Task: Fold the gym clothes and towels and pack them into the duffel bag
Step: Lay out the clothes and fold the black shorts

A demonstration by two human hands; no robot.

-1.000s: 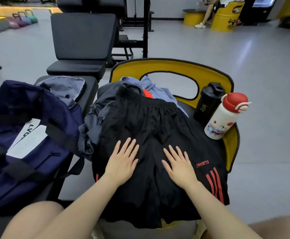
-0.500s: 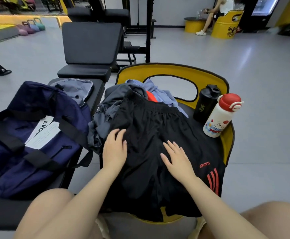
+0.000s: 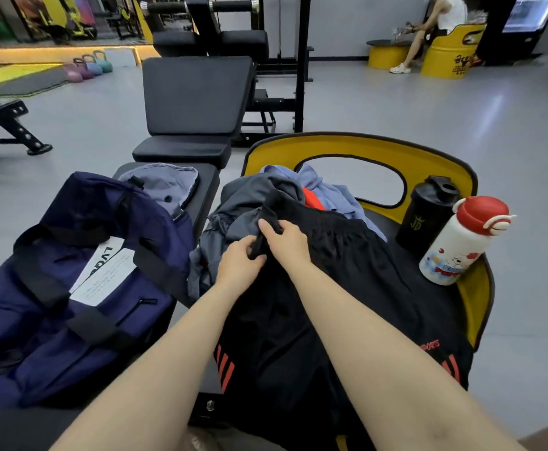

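Both hands, left hand (image 3: 238,266) and right hand (image 3: 287,240), pinched the waistband corner of the thin black shorts (image 3: 347,288) at frame centre, fingertips buried in crumpled fabric hiding the garments beneath.

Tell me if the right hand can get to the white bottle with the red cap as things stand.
Probably yes, once it lets go: the right hand now pinches the black shorts, and only flat cloth lies between it and the white bottle with the red cap.
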